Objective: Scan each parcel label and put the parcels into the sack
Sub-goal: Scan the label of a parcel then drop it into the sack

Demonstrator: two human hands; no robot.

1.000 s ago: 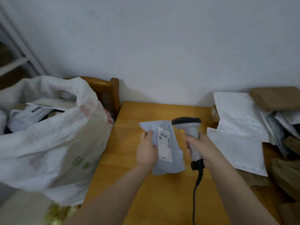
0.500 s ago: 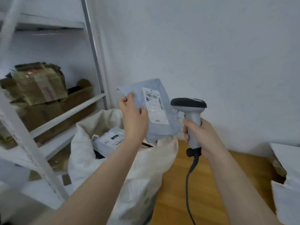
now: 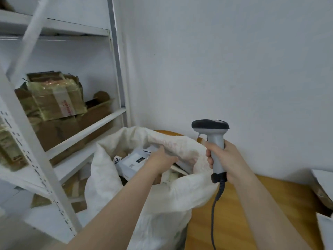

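- White wall fills the back, and a wooden desk lies below the right grip.
- The right grip is wrapped tight round the handle of a grey scanner. The scanner stands up straight, and its black head is above the grip.
- A dark cord hangs down from the scanner, under the right grip.
- A big white sack stands open just left of the right grip, right beside the desk.
- The left grip is down inside the mouth of the sack, palm down. Its fingertips are by the far wall of the sack.
- A soft grey parcel lies in the sack, just under and to the right of the left grip. The underside of that grip is hidden, so I cannot tell if it holds the parcel or has let go.
- A white box with a label lies in the sack, just left of the left grip.
- A white metal shelf stands well to the left of the left grip, with taped brown boxes on it.
- More white parcels peek in well to the right of the right grip.
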